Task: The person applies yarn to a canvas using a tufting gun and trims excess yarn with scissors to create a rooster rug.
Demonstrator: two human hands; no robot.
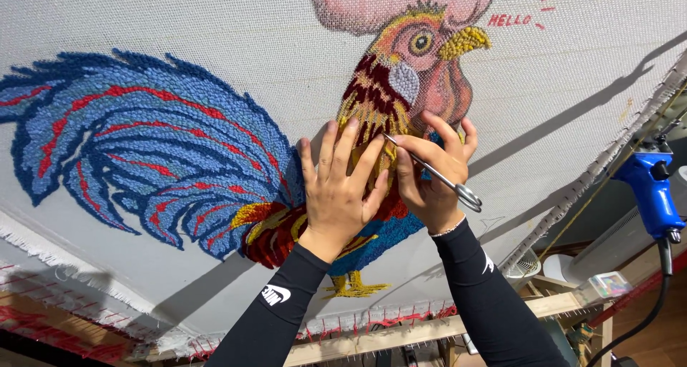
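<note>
Pressing rooster [179,152]: two hands [336,195] [429,184], one scissors [438,176]

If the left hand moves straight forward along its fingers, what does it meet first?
The left hand lies flat on the tufted rooster, fingers toward the head. Sliding on, it would probably reach the dark red and yellow neck feathers first, then the grey ear patch.

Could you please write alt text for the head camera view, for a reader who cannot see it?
Two hands in black sleeves work on a tufted yarn rooster in blue, red and yellow on stretched white cloth: the left hand presses flat on its chest, while the right hand holds slim metal scissors there. A blue tufting gun hangs at right.
</note>
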